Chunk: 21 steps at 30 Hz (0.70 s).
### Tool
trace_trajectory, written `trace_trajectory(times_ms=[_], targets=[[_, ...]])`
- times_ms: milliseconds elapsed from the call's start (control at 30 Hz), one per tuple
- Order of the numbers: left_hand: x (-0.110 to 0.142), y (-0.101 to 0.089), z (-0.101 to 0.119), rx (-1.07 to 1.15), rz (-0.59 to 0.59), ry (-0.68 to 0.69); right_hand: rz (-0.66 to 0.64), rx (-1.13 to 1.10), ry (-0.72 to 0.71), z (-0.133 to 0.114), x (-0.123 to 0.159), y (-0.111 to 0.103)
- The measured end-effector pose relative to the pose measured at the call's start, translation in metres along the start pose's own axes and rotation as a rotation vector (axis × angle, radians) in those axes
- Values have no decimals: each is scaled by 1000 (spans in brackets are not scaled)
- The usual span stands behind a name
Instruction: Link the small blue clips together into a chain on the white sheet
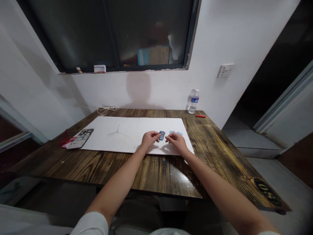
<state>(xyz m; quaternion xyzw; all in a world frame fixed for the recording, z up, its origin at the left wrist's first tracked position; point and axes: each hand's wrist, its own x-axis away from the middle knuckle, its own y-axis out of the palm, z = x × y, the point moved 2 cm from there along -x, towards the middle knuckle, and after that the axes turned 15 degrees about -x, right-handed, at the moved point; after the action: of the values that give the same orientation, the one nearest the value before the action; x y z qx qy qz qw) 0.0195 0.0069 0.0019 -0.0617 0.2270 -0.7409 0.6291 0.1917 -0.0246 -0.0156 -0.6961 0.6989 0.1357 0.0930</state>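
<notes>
2 bare forearms (117, 176) reach across a wooden table (137, 168) to a large white sheet (132, 130), and both hands rest just above its front edge, right of its middle. The left hand (149, 138) is curled, with its fingers and thumb drawn close together, and sits just beside 1 of 3 small blue-and-white strips (161, 135). Whether it has hold of that strip cannot be told at this size. That strip lies on the sheet between the hands. The right hand (177, 142) is half closed, its fingers curled toward the same strip. Nothing shows in its grip, though its fingers hide part of the view, so its hold cannot be told for sure. The other 2 strips lie side by side on the sheet, just behind the right hand.

On the sheet's left half, 3 thin grey lines (117, 131) meet at 1 point. Left of the sheet lies 1 phone (80, 138) in a patterned case, with 1 red-and-white packet (67, 142) beside it. Behind the sheet are 1 coil of white string (106, 110) at the left, and 1 plastic water bottle (193, 101) and 1 red stick (200, 116) at the right. Higher up, beyond the sheet, are 1 window (110, 36) and 1 wall socket (225, 70).
</notes>
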Motion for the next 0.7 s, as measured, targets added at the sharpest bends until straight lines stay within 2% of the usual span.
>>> trace_trajectory(times_ms=[233, 333, 467, 700], targets=[[-6, -13, -6, 100, 145, -78, -69, 279, -64, -2, 1, 2], [-7, -18, -7, 114, 185, -101, -136, 455, -100, -2, -1, 6], [-6, -24, -4, 113, 219, -116, -235, 695, -171, -6, -5, 15], [-5, -28, 1, 140, 230, -106, -360, 907, -278, -15, -21, 36]])
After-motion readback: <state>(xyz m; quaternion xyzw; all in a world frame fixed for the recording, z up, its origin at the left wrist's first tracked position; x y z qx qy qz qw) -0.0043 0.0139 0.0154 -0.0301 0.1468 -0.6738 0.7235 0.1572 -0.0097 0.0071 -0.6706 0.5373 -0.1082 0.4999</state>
